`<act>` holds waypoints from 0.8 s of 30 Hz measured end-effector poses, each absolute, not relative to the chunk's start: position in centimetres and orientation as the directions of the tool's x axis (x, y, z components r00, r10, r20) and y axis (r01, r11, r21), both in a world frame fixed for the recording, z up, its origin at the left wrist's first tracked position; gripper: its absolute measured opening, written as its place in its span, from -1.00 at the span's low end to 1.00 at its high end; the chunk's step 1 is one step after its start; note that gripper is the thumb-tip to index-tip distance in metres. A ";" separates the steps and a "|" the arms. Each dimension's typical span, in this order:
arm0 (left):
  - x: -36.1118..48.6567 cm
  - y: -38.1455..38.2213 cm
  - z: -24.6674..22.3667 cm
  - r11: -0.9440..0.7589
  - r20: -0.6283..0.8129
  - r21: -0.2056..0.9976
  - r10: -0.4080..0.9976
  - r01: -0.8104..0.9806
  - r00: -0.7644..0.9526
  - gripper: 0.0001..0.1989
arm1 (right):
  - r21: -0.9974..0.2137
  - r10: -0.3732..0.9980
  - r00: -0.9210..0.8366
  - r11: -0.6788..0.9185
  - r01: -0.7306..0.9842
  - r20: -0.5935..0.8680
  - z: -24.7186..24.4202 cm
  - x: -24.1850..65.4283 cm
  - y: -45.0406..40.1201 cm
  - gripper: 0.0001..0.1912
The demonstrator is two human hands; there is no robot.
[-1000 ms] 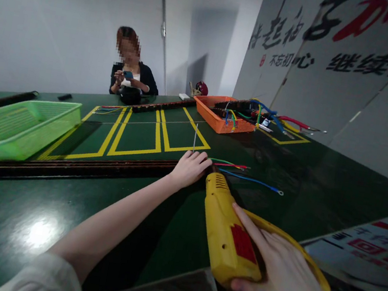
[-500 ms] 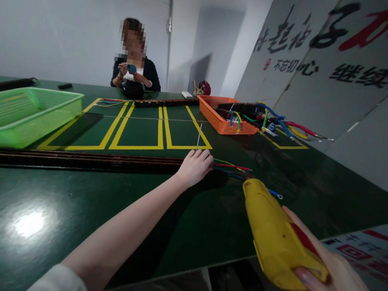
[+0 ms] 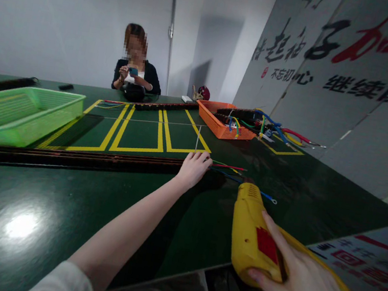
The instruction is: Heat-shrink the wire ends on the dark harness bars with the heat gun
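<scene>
My right hand (image 3: 291, 276) is closed round a yellow heat gun (image 3: 255, 235) with a red label. Its nozzle points away from me at a blue wire with a ring terminal (image 3: 271, 199). Over the table's middle, my left hand (image 3: 194, 168) is closed at the right end of a long dark sleeved wire harness (image 3: 102, 162). Red, green and blue wires (image 3: 227, 166) come out of it to the right, past my fingers. A thin pale stick-like strip (image 3: 198, 137) stands up just beyond my left hand.
A green basket (image 3: 27, 137) stands at the left. At the back right, an orange basket (image 3: 224, 131) carries dark harnesses with coloured wire ends (image 3: 275, 124). Yellow tape (image 3: 137, 148) marks the green tabletop. Across the table a person (image 3: 139, 74) sits holding a phone.
The heat gun has swung: its rear has turned and moved left, and its nozzle now points more directly away from me. My left hand keeps its hold on the harness.
</scene>
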State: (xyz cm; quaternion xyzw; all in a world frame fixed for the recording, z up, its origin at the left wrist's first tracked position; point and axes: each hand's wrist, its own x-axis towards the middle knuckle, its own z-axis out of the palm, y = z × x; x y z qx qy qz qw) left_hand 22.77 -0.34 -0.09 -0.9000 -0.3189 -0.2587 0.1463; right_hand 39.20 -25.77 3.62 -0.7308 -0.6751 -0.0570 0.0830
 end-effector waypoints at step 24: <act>22.4 2.6 -1.1 -0.698 0.542 0.144 0.648 0.701 0.534 -0.75 | -0.256 0.997 -0.029 0.047 0.966 0.075 4.1 37.4 -18.6 0.03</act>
